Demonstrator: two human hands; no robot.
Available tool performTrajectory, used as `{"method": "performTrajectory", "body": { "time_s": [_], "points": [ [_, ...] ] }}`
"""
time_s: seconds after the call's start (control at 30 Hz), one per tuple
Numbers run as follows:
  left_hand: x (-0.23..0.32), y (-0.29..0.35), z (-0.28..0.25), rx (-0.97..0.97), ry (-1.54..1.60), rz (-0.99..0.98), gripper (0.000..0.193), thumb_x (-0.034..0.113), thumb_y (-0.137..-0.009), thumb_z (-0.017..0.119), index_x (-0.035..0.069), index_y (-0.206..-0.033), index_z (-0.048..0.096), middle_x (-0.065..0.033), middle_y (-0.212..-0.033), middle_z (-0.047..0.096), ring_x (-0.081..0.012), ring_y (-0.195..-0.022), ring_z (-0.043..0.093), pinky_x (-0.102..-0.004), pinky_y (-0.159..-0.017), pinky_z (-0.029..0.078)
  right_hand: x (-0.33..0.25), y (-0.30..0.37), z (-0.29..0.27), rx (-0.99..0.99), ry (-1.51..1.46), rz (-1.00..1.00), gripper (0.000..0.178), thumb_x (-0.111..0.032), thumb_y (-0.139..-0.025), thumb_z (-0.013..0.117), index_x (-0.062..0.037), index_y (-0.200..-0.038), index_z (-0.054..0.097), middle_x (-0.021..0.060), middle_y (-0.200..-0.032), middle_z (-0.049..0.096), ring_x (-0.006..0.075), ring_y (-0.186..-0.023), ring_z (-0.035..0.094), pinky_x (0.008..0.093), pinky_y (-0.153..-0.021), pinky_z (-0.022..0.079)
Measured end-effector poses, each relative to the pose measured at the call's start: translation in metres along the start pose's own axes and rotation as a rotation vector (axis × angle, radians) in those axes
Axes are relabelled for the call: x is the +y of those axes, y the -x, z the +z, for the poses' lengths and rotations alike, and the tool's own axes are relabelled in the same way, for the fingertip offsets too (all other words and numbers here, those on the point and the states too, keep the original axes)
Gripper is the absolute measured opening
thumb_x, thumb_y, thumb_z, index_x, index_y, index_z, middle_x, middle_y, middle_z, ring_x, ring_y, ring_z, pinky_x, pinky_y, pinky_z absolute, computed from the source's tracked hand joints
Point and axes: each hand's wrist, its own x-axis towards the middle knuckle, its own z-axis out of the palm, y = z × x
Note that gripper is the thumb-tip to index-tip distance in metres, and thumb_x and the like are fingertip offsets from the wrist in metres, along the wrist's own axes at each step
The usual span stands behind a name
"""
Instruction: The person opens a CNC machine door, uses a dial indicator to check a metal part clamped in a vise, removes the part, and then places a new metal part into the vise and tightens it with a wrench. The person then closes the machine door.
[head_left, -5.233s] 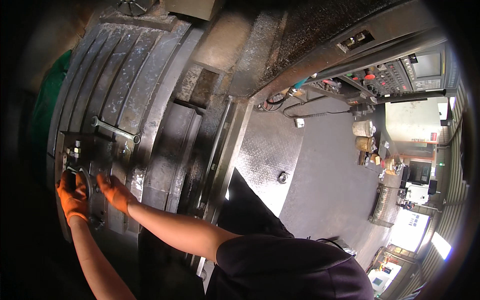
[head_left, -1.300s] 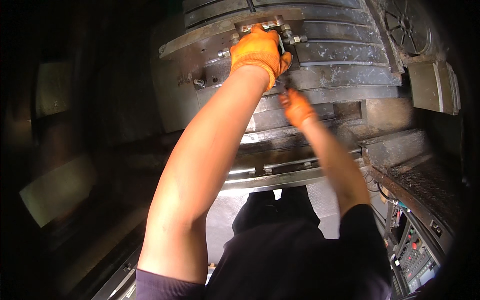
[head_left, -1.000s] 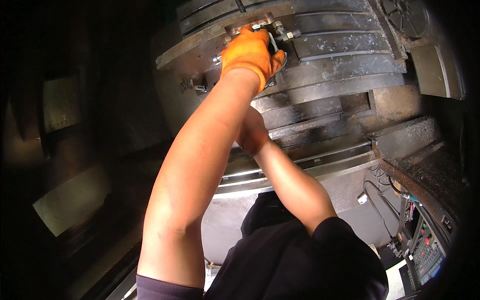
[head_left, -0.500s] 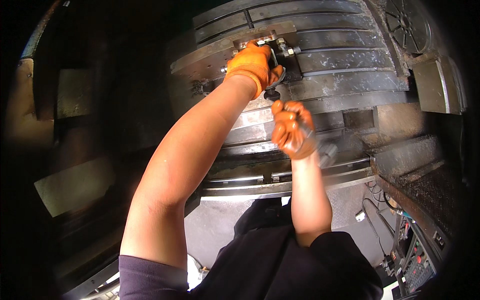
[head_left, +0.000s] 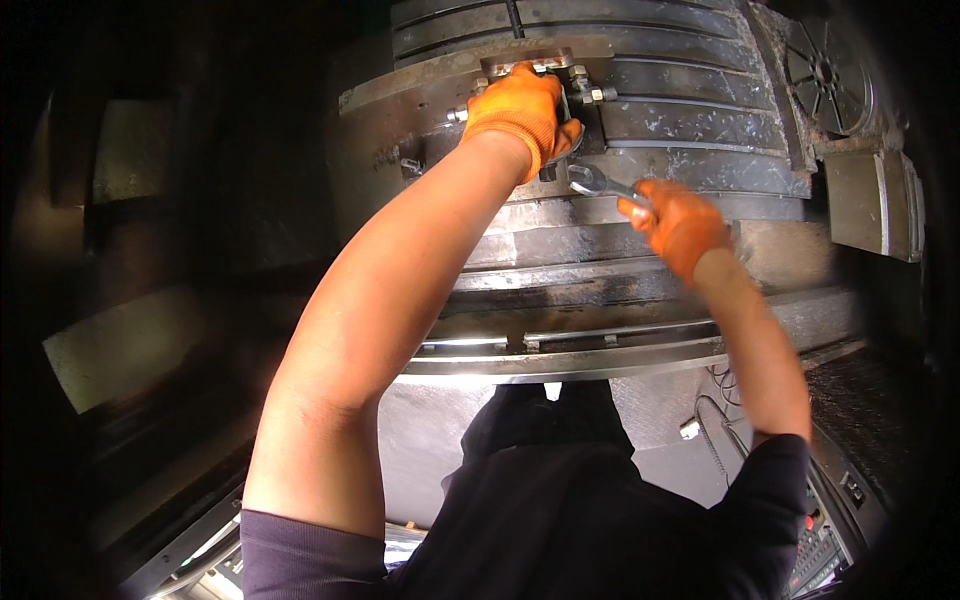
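While my left hand point(head_left: 520, 110) is pressing flat over the clamp point(head_left: 545, 68) on the slotted bed point(head_left: 690, 120), my right hand point(head_left: 680, 225) is closed round a wrench point(head_left: 598, 183), its open end just below the clamp. I judge I'm tightening; next I'm needing the wrench seated square on a bolt point(head_left: 590, 95)

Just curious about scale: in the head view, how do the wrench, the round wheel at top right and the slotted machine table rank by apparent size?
1. slotted machine table
2. round wheel
3. wrench, though the right hand hides part of it, so ranks 2 and 3 are unsure.
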Motion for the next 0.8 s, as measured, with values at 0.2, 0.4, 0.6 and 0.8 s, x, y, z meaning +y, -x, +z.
{"method": "performTrajectory", "body": {
  "time_s": [0.2,0.4,0.6,0.8],
  "points": [
    [-0.01,-0.001,0.007,0.035,0.018,0.013,0.034,0.041,-0.082,0.073,0.012,-0.101,0.073,-0.0147,-0.127,0.058,-0.0367,-0.109,0.063,-0.0449,-0.092,0.053,-0.041,-0.039,-0.051,-0.222,0.444,-0.041,0.04,-0.042,-0.097,0.056,-0.0059,-0.11,0.067,0.0197,-0.109,0.067,0.0397,-0.1,0.065,0.0492,-0.087,0.052],
    [-0.005,0.0,0.003,-0.016,-0.043,0.002,0.035,0.043,-0.085,0.069,0.013,-0.104,0.075,-0.016,-0.124,0.061,-0.0369,-0.106,0.066,-0.0443,-0.091,0.055,-0.078,-0.04,-0.052,-0.253,0.879,-0.279,0.049,0.001,-0.069,0.08,-0.0074,-0.115,0.068,0.0114,-0.123,0.064,0.0315,-0.11,0.066,0.0432,-0.087,0.054],
    [-0.007,0.0,0.002,-0.013,-0.011,-0.007,0.034,0.039,-0.087,0.07,0.012,-0.108,0.073,-0.0157,-0.129,0.059,-0.037,-0.11,0.064,-0.0451,-0.092,0.055,-0.127,-0.043,-0.03,-0.259,0.843,-0.231,0.05,-0.013,-0.071,0.083,-0.01,-0.119,0.07,0.0085,-0.12,0.068,0.0272,-0.116,0.063,0.0454,-0.089,0.048],
    [-0.008,-0.002,0.003,0.022,0.007,0.01,0.032,0.037,-0.087,0.07,0.013,-0.107,0.073,-0.0159,-0.131,0.057,-0.037,-0.111,0.064,-0.0449,-0.092,0.054,-0.137,-0.049,-0.012,-0.271,0.902,-0.193,0.043,-0.015,-0.077,0.079,-0.0143,-0.12,0.071,0.0072,-0.12,0.068,0.0303,-0.113,0.063,0.0456,-0.089,0.046]
  ]
}}
